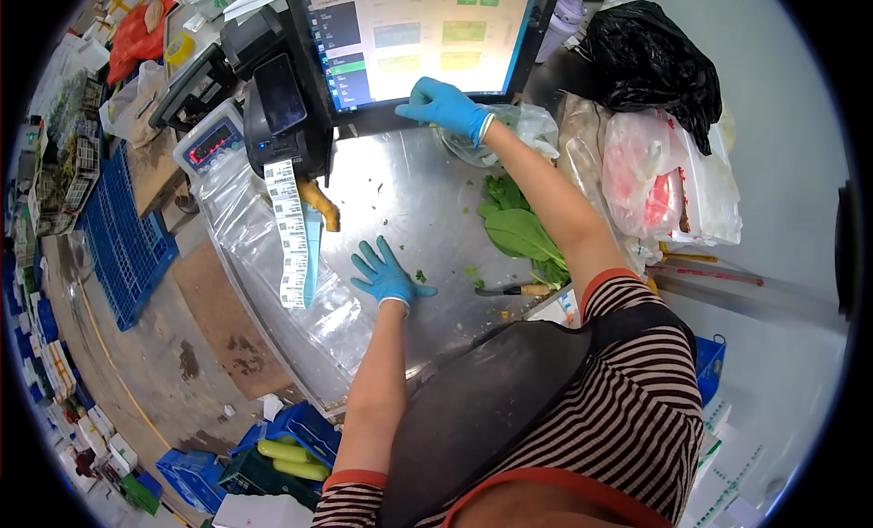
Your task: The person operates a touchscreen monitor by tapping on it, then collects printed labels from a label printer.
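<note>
My left hand point(386, 273), in a blue glove, lies flat on the steel tabletop point(391, 182) with its fingers spread and nothing in them. My right hand point(443, 110), also gloved, is at the lower edge of the lit monitor point(423, 37). Its fingers are curled, and I see nothing held. Whether it touches the screen I cannot tell. Below the right forearm are green leaves point(516, 230) and a knife point(514, 291). A strip of printed labels point(289, 237) hangs from the black label printer point(277, 110), beside a yellow-brown knobbly piece point(320, 203).
A scale display point(214, 139) stands left of the printer, with clear plastic bags point(250, 219) below it. Black point(650, 60) and white plastic bags point(641, 164) are piled at right. Blue crates point(296, 428) with long pale-green vegetables point(291, 455) stand at lower left.
</note>
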The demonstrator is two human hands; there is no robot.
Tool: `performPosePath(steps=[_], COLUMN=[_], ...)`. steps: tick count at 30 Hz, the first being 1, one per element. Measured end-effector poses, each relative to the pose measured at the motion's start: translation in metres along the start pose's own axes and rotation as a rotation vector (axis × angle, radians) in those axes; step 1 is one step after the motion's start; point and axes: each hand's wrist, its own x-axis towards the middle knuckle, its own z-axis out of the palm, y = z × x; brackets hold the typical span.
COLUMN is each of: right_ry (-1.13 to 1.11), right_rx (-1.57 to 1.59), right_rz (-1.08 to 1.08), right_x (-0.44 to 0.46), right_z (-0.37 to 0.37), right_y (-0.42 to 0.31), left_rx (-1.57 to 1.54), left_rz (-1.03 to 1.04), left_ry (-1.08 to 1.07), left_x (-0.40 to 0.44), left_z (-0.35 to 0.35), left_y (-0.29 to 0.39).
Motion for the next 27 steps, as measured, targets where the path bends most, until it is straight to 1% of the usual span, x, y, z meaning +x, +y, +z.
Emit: performPosePath(steps=[1, 2, 5, 6, 9, 15, 19, 24, 27], right_ry=[-0.006, -0.02, -0.068, -0.079, -0.066, -0.062, -0.078, -0.043, -0.058], right_rx=[-0.016, 0.031, -0.004, -0.065, -0.178, -0.21, -0.216, -0.233, -0.236], right_rz=[-0.026, -0.035, -0.051, -0.059, -0.16, -0.246, -0.243, -0.262, -0.218], right_x=[0.003, 0.004, 0.009, 0.012, 0.022, 0.041, 0.049, 0.056, 0.059], right_z=[0.004, 0.009, 0.017, 0.019, 0.028, 0.046, 0.056, 0.061, 0.059], right_y=[-0.003, -0.006, -0.022, -0.027, -0.037, -0.048, -0.053, -0.059, -0.064], left_rx=[-0.002, 0.002, 0.011, 0.011, 0.017, 0.034, 0.028, -0.009, 0.009], left_rz=[0.0, 0.0, 0.005, 0.007, 0.008, -0.014, -0.026, 0.018, -0.003], left_ry=[-0.001, -0.002, -0.005, -0.004, 0.0, -0.01, -0.017, 0.003, -0.01], left_x=[0.001, 0.001, 0.0, 0.0, 0.001, -0.001, -0.001, 0.002, 0.0], left_z=[-0.001, -0.002, -0.003, -0.002, 0.0, -0.003, -0.003, 0.002, -0.001], left_y=[0.0, 0.0, 0.0, 0.0, -0.001, 0.001, 0.001, -0.004, -0.001])
